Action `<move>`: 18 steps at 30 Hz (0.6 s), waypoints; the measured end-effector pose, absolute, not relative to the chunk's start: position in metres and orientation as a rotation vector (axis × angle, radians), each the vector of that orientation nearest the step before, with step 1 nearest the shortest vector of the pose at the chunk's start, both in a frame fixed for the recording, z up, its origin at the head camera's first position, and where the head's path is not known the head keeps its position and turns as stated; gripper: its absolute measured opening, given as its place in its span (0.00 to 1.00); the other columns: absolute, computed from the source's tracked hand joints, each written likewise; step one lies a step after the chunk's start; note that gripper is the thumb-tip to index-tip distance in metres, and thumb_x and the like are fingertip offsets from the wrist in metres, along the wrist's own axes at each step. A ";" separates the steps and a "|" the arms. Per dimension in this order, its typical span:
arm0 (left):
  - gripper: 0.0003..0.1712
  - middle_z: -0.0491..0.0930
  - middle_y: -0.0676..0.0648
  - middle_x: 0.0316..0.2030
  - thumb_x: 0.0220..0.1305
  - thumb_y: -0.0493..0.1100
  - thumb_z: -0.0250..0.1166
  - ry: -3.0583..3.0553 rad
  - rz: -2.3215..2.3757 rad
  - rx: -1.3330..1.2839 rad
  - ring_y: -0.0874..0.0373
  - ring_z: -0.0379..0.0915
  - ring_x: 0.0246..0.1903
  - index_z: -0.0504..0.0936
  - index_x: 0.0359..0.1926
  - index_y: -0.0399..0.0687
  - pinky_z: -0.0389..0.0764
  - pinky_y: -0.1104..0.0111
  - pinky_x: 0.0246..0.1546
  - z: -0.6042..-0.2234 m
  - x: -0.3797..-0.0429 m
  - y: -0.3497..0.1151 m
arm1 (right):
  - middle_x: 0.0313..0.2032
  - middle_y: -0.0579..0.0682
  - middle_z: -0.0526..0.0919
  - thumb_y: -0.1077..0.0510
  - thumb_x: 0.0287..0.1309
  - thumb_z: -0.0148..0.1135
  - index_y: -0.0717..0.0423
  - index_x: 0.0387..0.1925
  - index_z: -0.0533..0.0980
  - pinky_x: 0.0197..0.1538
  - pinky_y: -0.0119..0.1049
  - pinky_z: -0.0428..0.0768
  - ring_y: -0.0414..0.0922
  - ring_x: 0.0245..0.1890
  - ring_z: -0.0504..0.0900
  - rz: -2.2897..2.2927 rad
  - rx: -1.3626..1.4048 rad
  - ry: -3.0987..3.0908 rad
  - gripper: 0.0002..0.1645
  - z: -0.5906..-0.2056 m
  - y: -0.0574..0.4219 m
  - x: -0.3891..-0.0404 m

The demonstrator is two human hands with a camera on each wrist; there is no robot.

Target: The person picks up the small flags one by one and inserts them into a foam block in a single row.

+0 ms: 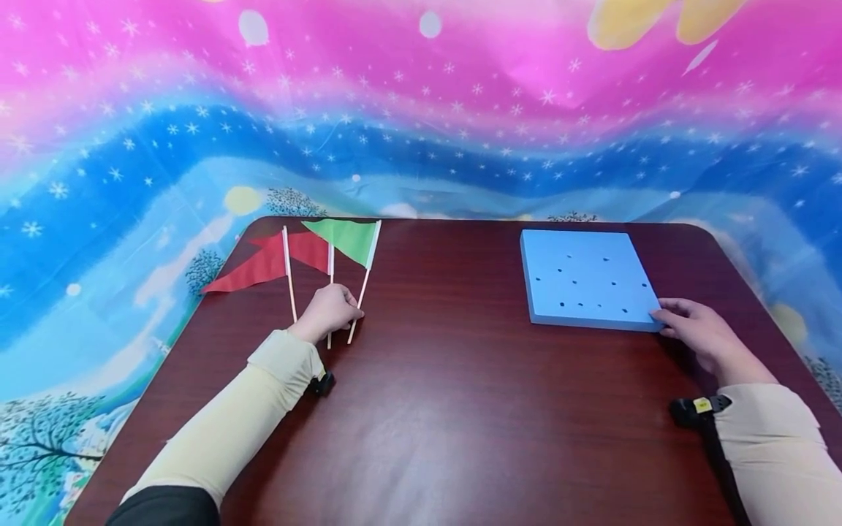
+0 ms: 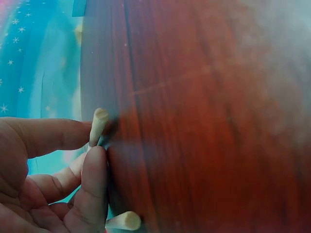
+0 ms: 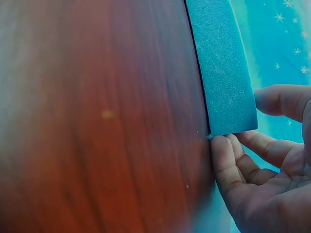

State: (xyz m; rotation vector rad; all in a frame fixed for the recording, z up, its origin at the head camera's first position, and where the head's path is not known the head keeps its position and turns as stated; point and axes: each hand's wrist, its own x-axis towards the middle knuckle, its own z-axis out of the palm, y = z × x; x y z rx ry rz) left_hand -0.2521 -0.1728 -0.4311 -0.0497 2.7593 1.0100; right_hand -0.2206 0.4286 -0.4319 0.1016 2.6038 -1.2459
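Note:
My left hand (image 1: pixel 329 310) pinches the lower part of the thin wooden stick of a green pennant flag (image 1: pixel 349 237). In the left wrist view that stick's end (image 2: pixel 100 116) pokes out between thumb and finger. Two red flags are beside it: the middle red flag (image 1: pixel 312 250), its stick passing behind the hand, and the left red flag (image 1: pixel 253 267). On the right, a flat light-blue board (image 1: pixel 592 248) with several small holes lies on the table. My right hand (image 1: pixel 700 332) holds its near right corner, thumb on top and fingers against the side.
The dark red-brown wooden table (image 1: pixel 447 409) has rounded far corners. Behind it hangs a pink and blue patterned cloth (image 1: pixel 421 131). Black straps with small devices sit on both wrists, the right device (image 1: pixel 687 413) close above the table.

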 end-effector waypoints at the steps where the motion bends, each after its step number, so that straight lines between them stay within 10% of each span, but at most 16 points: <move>1: 0.06 0.81 0.47 0.22 0.61 0.34 0.68 2.772 0.998 -0.046 0.62 0.78 0.17 0.81 0.27 0.40 0.79 0.69 0.24 -0.431 -0.253 -0.173 | 0.69 0.84 0.53 0.48 0.81 0.44 0.81 0.73 0.48 0.37 0.19 0.73 0.17 0.35 0.69 -1.252 0.098 2.603 0.42 -0.432 0.429 -0.221; 18: 0.04 0.77 0.39 0.39 0.67 0.30 0.60 2.509 1.451 -0.186 0.61 0.78 0.22 0.79 0.38 0.29 0.86 0.67 0.30 -0.434 -0.252 -0.175 | 0.69 0.84 0.53 0.46 0.81 0.44 0.81 0.74 0.48 0.38 0.20 0.73 0.17 0.36 0.69 -1.240 0.072 2.596 0.44 -0.435 0.433 -0.221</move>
